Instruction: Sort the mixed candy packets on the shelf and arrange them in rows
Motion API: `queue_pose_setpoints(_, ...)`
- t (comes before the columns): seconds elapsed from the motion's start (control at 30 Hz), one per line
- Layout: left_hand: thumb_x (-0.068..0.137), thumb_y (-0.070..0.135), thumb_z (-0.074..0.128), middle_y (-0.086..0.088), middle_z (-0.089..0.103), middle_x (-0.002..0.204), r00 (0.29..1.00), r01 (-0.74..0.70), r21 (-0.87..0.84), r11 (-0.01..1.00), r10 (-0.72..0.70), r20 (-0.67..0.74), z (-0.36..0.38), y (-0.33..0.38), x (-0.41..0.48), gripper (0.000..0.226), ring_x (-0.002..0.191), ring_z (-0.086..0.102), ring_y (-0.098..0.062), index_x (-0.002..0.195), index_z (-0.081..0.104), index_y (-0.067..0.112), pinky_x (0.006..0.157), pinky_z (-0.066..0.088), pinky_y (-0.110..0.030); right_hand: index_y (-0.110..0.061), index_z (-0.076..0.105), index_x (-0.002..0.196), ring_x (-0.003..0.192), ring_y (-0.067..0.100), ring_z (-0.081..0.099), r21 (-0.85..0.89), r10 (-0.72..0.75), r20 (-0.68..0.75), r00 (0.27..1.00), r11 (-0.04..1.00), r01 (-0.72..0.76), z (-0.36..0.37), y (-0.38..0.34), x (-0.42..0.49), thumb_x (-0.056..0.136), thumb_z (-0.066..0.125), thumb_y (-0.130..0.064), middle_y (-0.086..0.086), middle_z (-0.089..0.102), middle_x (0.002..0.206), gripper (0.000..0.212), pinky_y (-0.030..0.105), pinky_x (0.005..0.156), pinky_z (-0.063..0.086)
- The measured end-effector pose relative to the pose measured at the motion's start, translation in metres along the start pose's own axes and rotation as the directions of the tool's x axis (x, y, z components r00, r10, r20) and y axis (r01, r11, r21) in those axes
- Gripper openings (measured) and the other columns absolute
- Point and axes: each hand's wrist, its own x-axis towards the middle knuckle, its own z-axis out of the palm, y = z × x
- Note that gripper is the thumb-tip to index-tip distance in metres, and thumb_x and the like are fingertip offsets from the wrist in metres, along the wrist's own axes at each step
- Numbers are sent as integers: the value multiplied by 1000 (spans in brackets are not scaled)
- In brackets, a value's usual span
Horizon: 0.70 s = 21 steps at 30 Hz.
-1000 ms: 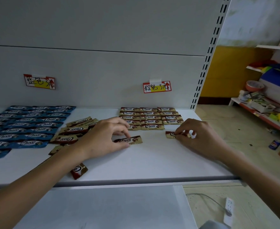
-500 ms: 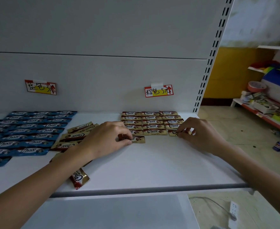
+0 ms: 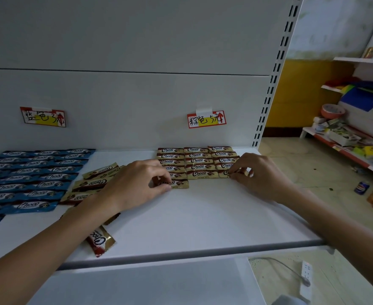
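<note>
Both hands are busy on the shelf [image 3: 203, 221]. Far left, blue packets [image 3: 38, 179] are laid in rows, seemingly done. Beside them, a loose pile [image 3: 93, 183] of brown packets is left unsorted. One brown packet [image 3: 181, 184] is pinched by the left hand [image 3: 134, 186] at the front of the brown rows [image 3: 197, 160]; another packet [image 3: 224, 173] is pinched by the right hand [image 3: 262, 177].

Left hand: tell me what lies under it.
The left hand pinches a gold packet, whose left end is covered. Loose gold packets run under the wrist, partly hidden.
</note>
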Motion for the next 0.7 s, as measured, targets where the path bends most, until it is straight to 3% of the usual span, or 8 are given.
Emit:
queue_pose_setpoints(0.1,82,50,55,17,59,91,1000,5,-18,1000,-6,-29,-7,1,-2,28,80,56,0,90,69,27,69,46,-27,-15,74,86,72,14,56,-17,-16,-42,999,1000,15,-1,1,1,80,68,-8,2,64,87,11,30,65,46)
queue_pose_setpoints(0.23,89,24,58,15,60,92,995,51,-1,999,-51,-87,-31,-11,-18,11,82,54,5,93,69,23,74,44,-19,-13,73,88,73,15,58,-16,-64,-103,993,998,63,-1,-19,13,82,67,-6,0,63,88,11,34,64,50)
queue_pose_setpoints(0.37,87,23,62,29,55,93,986,139,-4,990,-138,-90,-56,-28,-49,12,89,52,12,92,64,34,75,36,-8,-10,72,89,66,-2,52,79,-233,-51,971,968,237,20,-73,29,82,67,-6,-2,62,85,10,14,63,44)
queue_pose_setpoints(0.5,74,58,50,30,56,99,984,173,-30,985,-173,-30,-68,-32,-86,20,101,47,14,91,56,50,75,33,-7,-15,71,98,77,6,56,158,-371,71,926,921,357,51,-127,44,82,68,-14,-2,65,96,16,21,70,44)
queue_pose_setpoints(0.6,68,80,43,33,47,110,990,138,-10,990,-138,5,-70,-33,-110,42,105,46,9,98,55,54,77,36,-12,-17,64,116,96,6,56,168,-467,172,867,881,441,66,-155,55,85,65,-17,-2,63,116,31,12,79,39)
queue_pose_setpoints(0.7,68,75,50,28,48,103,988,153,22,988,-153,13,-67,-34,-125,43,97,50,0,105,52,53,75,43,-21,-19,57,127,116,14,51,113,-478,282,832,877,466,77,-168,63,87,61,-12,-1,57,129,40,24,98,40)
